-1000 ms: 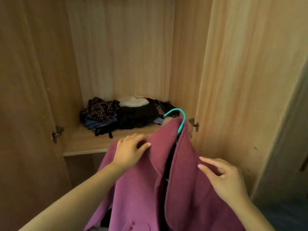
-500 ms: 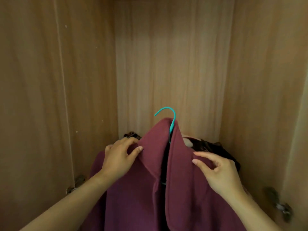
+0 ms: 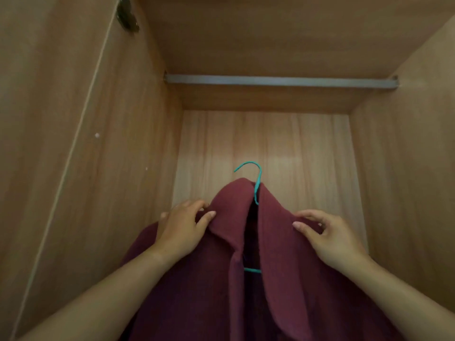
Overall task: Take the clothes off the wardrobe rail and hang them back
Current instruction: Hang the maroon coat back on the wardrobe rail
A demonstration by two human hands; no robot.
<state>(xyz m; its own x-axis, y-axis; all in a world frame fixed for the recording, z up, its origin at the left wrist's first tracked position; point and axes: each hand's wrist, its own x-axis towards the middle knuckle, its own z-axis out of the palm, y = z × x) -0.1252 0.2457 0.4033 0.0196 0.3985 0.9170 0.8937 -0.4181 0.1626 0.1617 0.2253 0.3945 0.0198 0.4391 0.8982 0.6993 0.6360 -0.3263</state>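
Maroon cloth fills the lower middle of the view: a heavy coat (image 3: pixel 283 279) draped on a teal hanger (image 3: pixel 259 179), held up inside the wardrobe and well below the rail (image 3: pixel 278 81). The hanger's hook stands free above the collar, touching nothing, and a short stretch of its lower bar shows in the dark gap between the two front edges. The left hand (image 3: pixel 182 230) grasps the coat's left shoulder, thumb pressed on the collar fold and fingers curled over the top of the cloth. The right hand (image 3: pixel 330 237) pinches the right shoulder between thumb and fingertips, the other fingers loosely bent. Both forearms reach up from the bottom corners.

Behind the coat rises the pale, wood-grained back panel (image 3: pixel 266 139), lit brighter just above the hook. The grey metal rail runs straight across from the left side wall (image 3: pixel 147 143) to the right side wall (image 3: pixel 406 156), close under the darker top panel (image 3: pixel 258 33). At the upper left a metal hinge (image 3: pixel 126 17) sits where the open door (image 3: pixel 44 119) meets the side wall.
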